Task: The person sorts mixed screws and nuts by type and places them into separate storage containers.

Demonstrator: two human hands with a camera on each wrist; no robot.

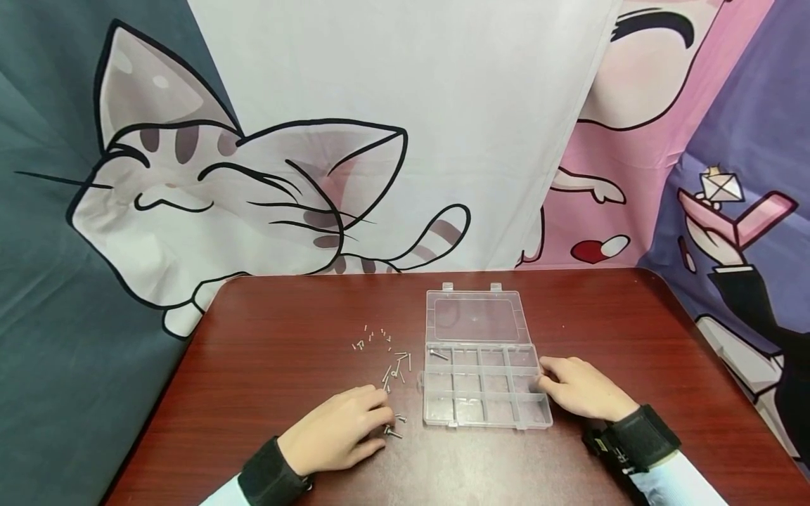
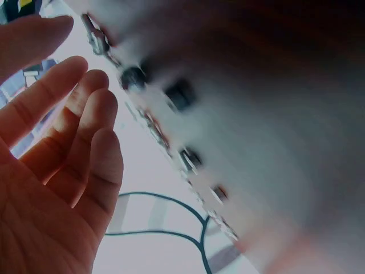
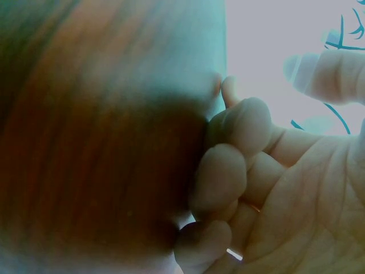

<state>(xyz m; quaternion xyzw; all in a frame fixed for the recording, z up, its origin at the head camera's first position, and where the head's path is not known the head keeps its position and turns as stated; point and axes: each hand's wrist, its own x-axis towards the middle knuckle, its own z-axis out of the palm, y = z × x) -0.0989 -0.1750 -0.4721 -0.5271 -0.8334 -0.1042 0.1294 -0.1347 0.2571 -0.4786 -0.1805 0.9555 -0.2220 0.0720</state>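
My left hand (image 1: 342, 430) is beside loose screws on the table, fingers relaxed. In the left wrist view the thumb (image 2: 40, 41) stands apart from the fingers, with nothing between them. Two screws (image 1: 394, 432) lie just off its fingertips; more long screws (image 1: 397, 367) are scattered beyond. A clear plastic compartment box (image 1: 465, 406) stands to the right, lid (image 1: 474, 320) folded back. One screw (image 1: 439, 354) lies in its far-left compartment. Against the box's right side rests my right hand (image 1: 585, 388); its fingers are loosely bent and the thumb is apart in the right wrist view.
Several tiny screws (image 1: 370, 338) lie farther back on the brown table (image 1: 278, 337), left of the lid. Behind the table's far edge hangs a printed cloth (image 1: 481, 140) with a cat drawing.
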